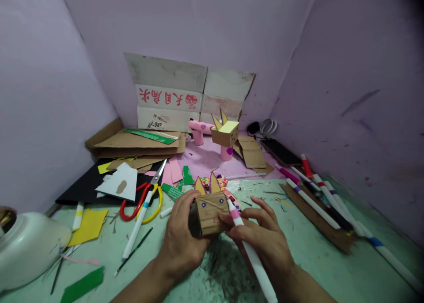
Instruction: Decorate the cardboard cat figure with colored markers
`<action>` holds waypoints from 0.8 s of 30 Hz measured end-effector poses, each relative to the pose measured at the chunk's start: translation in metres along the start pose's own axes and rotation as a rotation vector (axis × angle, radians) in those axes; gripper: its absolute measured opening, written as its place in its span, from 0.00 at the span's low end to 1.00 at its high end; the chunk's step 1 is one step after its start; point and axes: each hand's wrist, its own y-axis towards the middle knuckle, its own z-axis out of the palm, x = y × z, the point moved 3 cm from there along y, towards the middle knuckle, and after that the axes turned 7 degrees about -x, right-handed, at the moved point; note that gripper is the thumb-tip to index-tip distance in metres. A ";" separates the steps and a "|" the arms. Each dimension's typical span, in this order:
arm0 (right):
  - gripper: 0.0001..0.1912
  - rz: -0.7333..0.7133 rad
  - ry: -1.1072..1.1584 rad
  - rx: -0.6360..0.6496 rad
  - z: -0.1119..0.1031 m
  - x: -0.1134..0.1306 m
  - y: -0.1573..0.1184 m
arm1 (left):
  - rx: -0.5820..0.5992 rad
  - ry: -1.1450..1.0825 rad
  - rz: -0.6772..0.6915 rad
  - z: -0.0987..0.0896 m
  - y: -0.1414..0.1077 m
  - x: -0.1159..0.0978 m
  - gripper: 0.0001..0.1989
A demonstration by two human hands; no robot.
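Observation:
A small cardboard box [212, 212] with two pointed yellow ears [214, 183] and two drawn eyes is held up in front of me. My left hand [182, 232] wraps around its left side. Between the fingers of my right hand [261, 232] is a white marker with a pink band [250, 245]; its tip end is close to the box's right eye. Fingertips of that hand also touch the box's lower right side. Farther back stands a similar eared cardboard head [225, 137] on a pink tube body.
Scissors [145, 197], a white marker [137, 232] and paper scraps lie left. Cardboard pieces [142, 146] are stacked behind. Several markers [318, 206] and a phone [281, 152] lie right. A white rounded object [33, 245] stands at the left edge; walls enclose the table.

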 end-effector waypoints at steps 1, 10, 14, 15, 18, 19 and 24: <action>0.12 -0.011 -0.006 0.018 0.000 0.000 0.001 | 0.002 0.001 0.000 0.000 0.000 0.000 0.30; 0.14 -0.045 0.039 0.053 -0.004 0.004 0.010 | 0.029 -0.056 -0.015 0.001 -0.002 0.004 0.31; 0.15 -0.021 0.048 0.080 -0.001 -0.001 0.004 | 0.035 -0.057 -0.028 0.000 -0.002 0.004 0.29; 0.15 -0.021 0.044 0.088 0.000 -0.002 0.003 | 0.034 -0.056 -0.029 0.000 -0.001 0.003 0.29; 0.16 0.016 0.061 0.054 0.003 -0.002 0.003 | 0.049 -0.065 -0.035 0.001 0.000 0.002 0.29; 0.16 0.061 0.090 0.008 0.001 -0.001 0.004 | 0.059 -0.071 -0.037 0.001 0.000 0.001 0.29; 0.13 0.334 0.281 -0.178 -0.015 0.004 0.013 | 0.091 -0.063 0.029 0.002 0.002 -0.002 0.31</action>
